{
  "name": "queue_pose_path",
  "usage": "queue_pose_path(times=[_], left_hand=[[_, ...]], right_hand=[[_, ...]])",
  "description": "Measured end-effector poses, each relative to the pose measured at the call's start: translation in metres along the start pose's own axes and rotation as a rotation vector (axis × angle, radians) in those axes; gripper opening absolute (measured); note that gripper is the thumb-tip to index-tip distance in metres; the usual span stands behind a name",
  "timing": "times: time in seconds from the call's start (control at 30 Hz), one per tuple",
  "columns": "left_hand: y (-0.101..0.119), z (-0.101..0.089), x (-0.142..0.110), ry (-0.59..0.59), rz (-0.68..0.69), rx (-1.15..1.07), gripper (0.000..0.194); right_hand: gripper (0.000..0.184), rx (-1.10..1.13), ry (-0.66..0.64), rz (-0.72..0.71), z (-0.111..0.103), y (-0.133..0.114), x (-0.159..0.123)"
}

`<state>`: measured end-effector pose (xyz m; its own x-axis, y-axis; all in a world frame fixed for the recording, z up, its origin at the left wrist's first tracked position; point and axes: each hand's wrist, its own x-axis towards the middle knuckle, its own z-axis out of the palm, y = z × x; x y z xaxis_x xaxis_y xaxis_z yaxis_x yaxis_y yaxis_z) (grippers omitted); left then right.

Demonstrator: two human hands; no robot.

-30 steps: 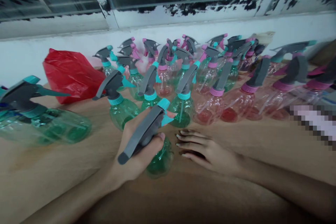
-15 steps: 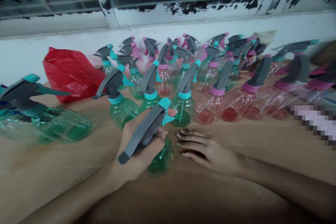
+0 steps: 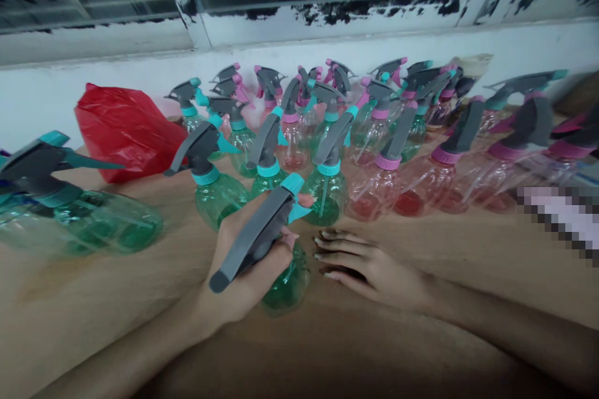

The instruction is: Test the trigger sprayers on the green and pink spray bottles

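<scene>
My left hand (image 3: 243, 262) is wrapped round the neck of a green spray bottle (image 3: 286, 290), just under its grey trigger head with a turquoise nozzle. The bottle stands on the wooden table, its nozzle pointing away from me; its collar is hidden by my fingers. To its right, my right hand (image 3: 374, 265) rests palm down on the tabletop, fingers stretched out and slightly apart, holding nothing. Just beyond both hands stand another green spray bottle (image 3: 325, 199) with a turquoise collar and a pink spray bottle (image 3: 374, 190).
Several more green and pink spray bottles crowd the table (image 3: 163, 299) towards the back wall. At far left, more green bottles (image 3: 107, 221) stand close together. A red plastic bag (image 3: 128, 134) lies behind them. Windows with peeling paint run above the white wall (image 3: 42, 96).
</scene>
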<state>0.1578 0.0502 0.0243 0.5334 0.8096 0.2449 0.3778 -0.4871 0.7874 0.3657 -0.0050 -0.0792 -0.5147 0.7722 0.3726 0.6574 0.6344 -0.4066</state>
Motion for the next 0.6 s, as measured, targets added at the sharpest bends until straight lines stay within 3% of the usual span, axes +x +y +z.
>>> queue_pose_path(times=[0.6], left_hand=[[-0.0014, 0.0014, -0.0006, 0.024, 0.013, -0.028, 0.019]], right_hand=[[0.031, -0.001, -0.011, 0.006, 0.0013, 0.0008, -0.0013]])
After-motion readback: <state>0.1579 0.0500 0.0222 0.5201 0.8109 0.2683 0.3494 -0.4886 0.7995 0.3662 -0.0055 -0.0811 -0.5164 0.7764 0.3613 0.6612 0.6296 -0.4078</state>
